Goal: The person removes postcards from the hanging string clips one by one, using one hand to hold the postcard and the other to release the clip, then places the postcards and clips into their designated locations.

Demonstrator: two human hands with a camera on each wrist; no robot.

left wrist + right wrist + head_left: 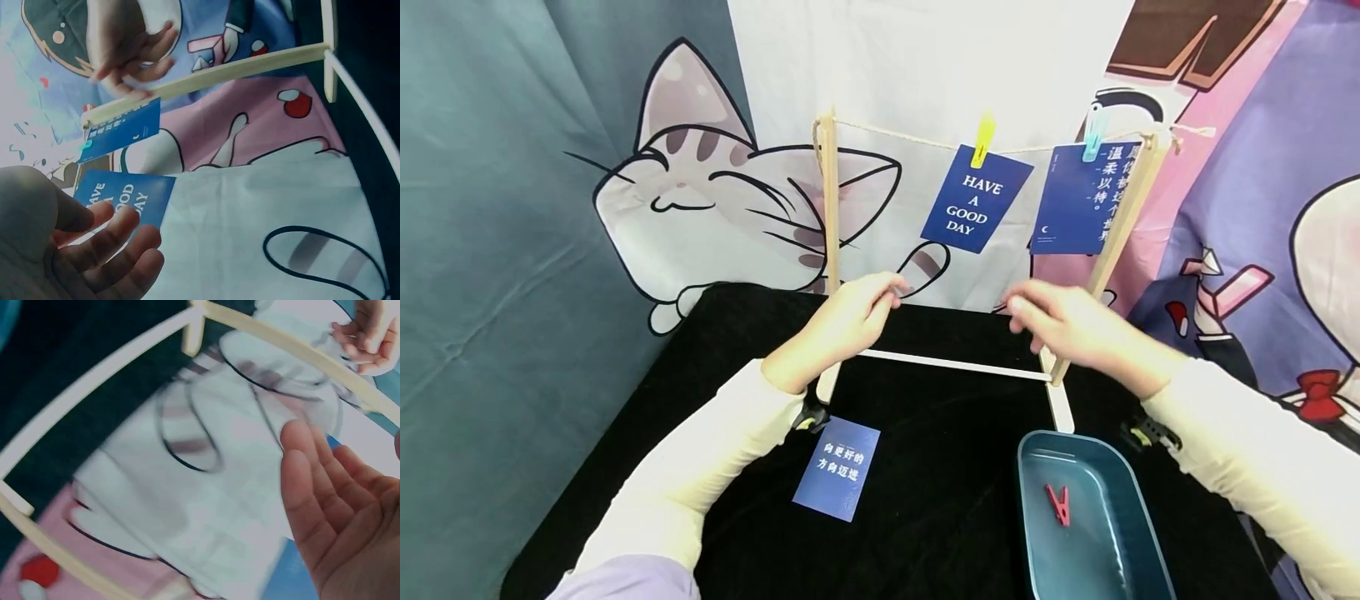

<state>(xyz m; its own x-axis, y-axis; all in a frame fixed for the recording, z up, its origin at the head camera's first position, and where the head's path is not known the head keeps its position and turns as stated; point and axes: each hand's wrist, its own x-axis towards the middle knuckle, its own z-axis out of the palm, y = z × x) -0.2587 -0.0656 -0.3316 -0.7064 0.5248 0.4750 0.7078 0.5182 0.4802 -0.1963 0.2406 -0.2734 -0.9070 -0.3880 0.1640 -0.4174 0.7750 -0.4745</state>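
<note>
Two blue cards hang from a string [895, 133] tied between the posts of a wooden frame [831, 200]. A yellow clothespin [982, 142] holds the tilted "HAVE A GOOD DAY" card [976, 200]; a light-blue clothespin [1094, 133] holds the card with Chinese text [1071, 204]. My left hand [853, 317] is raised beside the left post, fingers loosely bent and holding nothing. Near the right post, my right hand [1067, 321] hovers below the cards, also holding nothing. A third blue card [837, 468] lies on the black cloth below my left wrist.
A blue-green tray [1097, 450] stands at the front right with a red clothespin [1058, 505] inside. The frame's white lower bar [955, 364] runs between its feet, over the black cloth [925, 475]. Behind hangs a cartoon-printed curtain [715, 242].
</note>
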